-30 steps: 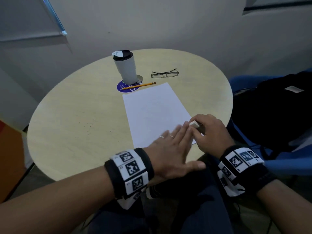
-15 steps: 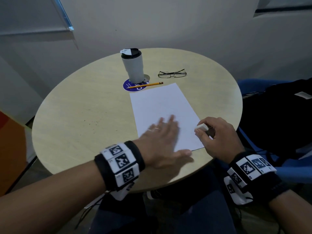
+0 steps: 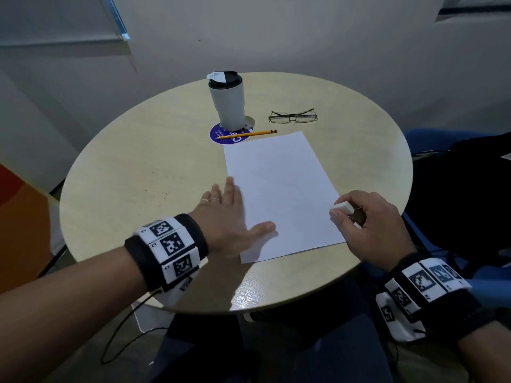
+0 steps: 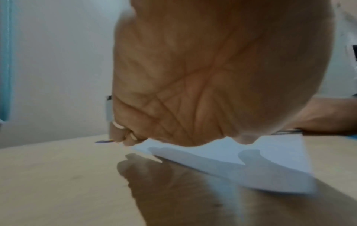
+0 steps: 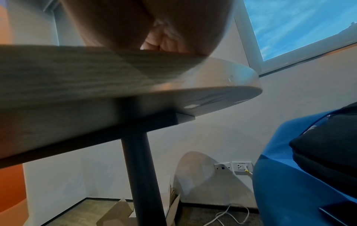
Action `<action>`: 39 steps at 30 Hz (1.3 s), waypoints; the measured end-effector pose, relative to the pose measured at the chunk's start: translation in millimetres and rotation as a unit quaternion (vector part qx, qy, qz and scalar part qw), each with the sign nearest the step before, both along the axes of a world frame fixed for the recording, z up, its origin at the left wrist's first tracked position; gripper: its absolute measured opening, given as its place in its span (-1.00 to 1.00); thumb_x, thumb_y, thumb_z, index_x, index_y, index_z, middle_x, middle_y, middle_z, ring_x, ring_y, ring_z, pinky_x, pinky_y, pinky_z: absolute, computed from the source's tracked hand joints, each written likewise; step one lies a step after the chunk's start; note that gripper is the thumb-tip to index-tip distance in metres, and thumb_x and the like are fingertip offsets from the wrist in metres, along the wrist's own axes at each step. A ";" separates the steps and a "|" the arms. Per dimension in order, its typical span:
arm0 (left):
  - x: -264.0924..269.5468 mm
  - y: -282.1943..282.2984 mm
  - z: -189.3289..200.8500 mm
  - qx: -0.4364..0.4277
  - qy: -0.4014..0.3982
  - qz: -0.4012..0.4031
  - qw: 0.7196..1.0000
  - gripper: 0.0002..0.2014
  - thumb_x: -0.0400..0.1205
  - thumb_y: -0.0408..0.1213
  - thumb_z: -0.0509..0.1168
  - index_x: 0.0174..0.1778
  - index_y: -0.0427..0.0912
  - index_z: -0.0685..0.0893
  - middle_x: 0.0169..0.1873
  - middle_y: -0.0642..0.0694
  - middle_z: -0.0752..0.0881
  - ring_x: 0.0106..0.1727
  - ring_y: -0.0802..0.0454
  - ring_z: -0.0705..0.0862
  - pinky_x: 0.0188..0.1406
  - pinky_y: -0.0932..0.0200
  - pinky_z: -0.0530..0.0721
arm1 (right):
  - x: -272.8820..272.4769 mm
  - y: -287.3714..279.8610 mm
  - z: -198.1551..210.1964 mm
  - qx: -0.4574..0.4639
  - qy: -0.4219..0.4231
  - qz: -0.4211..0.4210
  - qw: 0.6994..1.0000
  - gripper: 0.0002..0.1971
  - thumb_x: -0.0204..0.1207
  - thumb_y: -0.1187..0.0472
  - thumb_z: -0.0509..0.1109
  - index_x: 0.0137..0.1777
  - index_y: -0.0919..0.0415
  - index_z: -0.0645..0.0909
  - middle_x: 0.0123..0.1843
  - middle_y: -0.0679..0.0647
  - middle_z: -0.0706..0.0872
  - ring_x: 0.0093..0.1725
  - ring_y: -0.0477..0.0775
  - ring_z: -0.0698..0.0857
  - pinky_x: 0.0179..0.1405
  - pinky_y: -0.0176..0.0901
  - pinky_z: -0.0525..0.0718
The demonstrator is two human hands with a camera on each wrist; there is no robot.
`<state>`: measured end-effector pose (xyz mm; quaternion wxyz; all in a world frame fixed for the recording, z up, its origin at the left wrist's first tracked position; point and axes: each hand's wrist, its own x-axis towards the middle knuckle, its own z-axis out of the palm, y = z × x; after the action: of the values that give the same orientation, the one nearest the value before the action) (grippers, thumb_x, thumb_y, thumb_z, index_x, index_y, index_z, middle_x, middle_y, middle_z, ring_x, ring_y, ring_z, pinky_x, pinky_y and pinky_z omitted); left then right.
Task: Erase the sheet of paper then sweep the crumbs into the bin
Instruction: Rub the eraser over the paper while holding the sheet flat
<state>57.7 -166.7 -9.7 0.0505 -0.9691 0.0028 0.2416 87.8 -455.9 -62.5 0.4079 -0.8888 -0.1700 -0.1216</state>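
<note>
While the paper [image 3: 279,194] lies flat on the round table [image 3: 132,172], its left edge is pressed by the left hand [image 3: 226,217], whose fingers are stretched out straight and whose thumb rests on the sheet. At the paper's right edge an eraser [image 3: 342,208] is pinched in the curled fingers of the right hand [image 3: 370,225]. Beyond the paper's far edge a pencil [image 3: 247,133] is laid across a coaster [image 3: 221,133], on which a cup [image 3: 228,102] is stood; glasses [image 3: 293,116] are seen just right of these.
</note>
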 end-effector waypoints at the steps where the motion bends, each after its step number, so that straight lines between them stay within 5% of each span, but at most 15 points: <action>1: -3.5 -11.9 0.6 -0.019 -0.013 -0.049 0.999 0.17 0.58 0.64 -0.27 0.83 -0.26 -0.33 0.78 -0.28 -0.44 0.83 -0.38 -0.26 0.82 -0.32 -0.10 | -0.1 0.4 0.1 -0.001 0.000 -0.002 1.000 -0.90 0.60 0.23 0.63 -0.05 0.03 0.77 -0.24 -0.24 0.67 -0.10 -0.11 0.66 -0.16 -0.31 0.54; 5: -29.5 -65.8 -3.1 -0.087 0.016 -0.298 0.950 -0.08 0.70 0.49 -0.25 0.85 0.01 -0.33 0.80 -0.04 -0.42 0.83 -0.15 -0.38 0.82 -0.22 -0.23 | -2.5 0.2 1.0 -0.014 -0.007 -0.002 1.000 -0.89 0.59 0.25 0.63 -0.01 0.04 0.78 -0.24 -0.26 0.66 -0.13 -0.03 0.68 -0.14 -0.07 0.61; 7: -38.2 -70.6 -10.1 -0.085 0.033 -0.329 0.940 -0.12 0.73 0.48 -0.25 0.84 0.06 -0.36 0.79 0.03 -0.44 0.80 -0.07 -0.46 0.79 -0.16 -0.32 | -2.6 -0.4 1.2 -0.015 -0.005 -0.003 1.000 -0.89 0.59 0.24 0.63 0.01 0.04 0.78 -0.21 -0.26 0.67 -0.13 -0.02 0.70 -0.13 -0.04 0.64; 10: -35.2 -39.0 -11.3 -0.055 0.021 -0.242 0.968 -0.02 0.66 0.57 -0.27 0.82 0.02 -0.42 0.75 0.03 -0.52 0.78 -0.06 -0.50 0.83 -0.21 -0.26 | -2.2 0.2 -0.1 -0.015 -0.003 -0.005 1.000 -0.89 0.60 0.22 0.63 0.02 0.02 0.77 -0.19 -0.23 0.68 -0.12 0.00 0.71 -0.12 -0.02 0.67; 15: -28.8 11.8 -1.2 0.019 0.010 -0.021 1.000 0.22 0.52 0.69 -0.33 0.80 -0.26 -0.42 0.76 -0.26 -0.48 0.82 -0.34 -0.35 0.83 -0.28 -0.21 | -2.9 4.0 -1.2 -0.014 -0.004 -0.008 1.000 -0.90 0.62 0.23 0.60 -0.02 0.03 0.75 -0.19 -0.21 0.68 -0.10 0.02 0.69 -0.17 -0.11 0.63; 22: -51.1 -50.0 -5.5 -0.094 0.019 -0.256 0.962 -0.08 0.70 0.51 -0.28 0.83 0.01 -0.38 0.77 0.02 -0.47 0.80 -0.08 -0.45 0.83 -0.18 -0.26 | -4.1 5.4 -1.3 -0.028 -0.011 -0.012 0.999 -0.90 0.61 0.24 0.61 0.00 0.05 0.75 -0.16 -0.24 0.67 -0.09 0.10 0.69 -0.13 -0.02 0.64; 28: -37.0 -13.4 -1.3 0.047 0.009 -0.028 0.998 0.25 0.53 0.69 -0.28 0.81 -0.33 -0.36 0.79 -0.37 -0.37 0.82 -0.46 -0.25 0.82 -0.31 -0.20 | -5.1 4.6 -1.5 -0.048 -0.021 -0.004 0.999 -0.87 0.59 0.23 0.61 -0.05 0.01 0.73 -0.18 -0.25 0.68 -0.09 0.06 0.65 -0.15 -0.04 0.61; 33: -62.6 -31.9 -4.8 -0.064 0.001 -0.134 0.989 0.05 0.62 0.58 -0.32 0.84 -0.13 -0.34 0.81 -0.15 -0.41 0.84 -0.28 -0.32 0.84 -0.24 -0.17 | -8.2 7.2 1.6 -0.072 -0.018 -0.013 0.997 -0.89 0.58 0.20 0.61 -0.04 0.02 0.73 -0.20 -0.22 0.69 -0.10 0.01 0.61 -0.16 -0.26 0.53; 39: -66.0 -24.6 -12.4 -0.039 -0.069 -0.005 0.997 0.26 0.47 0.65 -0.49 0.82 -0.37 -0.24 0.81 -0.31 -0.35 0.83 -0.31 -0.35 0.83 -0.25 -0.19 | -35.4 16.0 22.0 -0.136 -0.006 0.021 0.991 -0.90 0.54 0.08 0.63 -0.07 -0.02 0.75 -0.29 -0.19 0.68 -0.26 0.02 0.68 -0.24 0.05 0.72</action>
<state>-8.3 -191.2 -22.2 0.0137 -0.9846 0.0135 0.1740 52.4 -439.9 -40.6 0.2852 -0.9313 -0.2062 -0.0938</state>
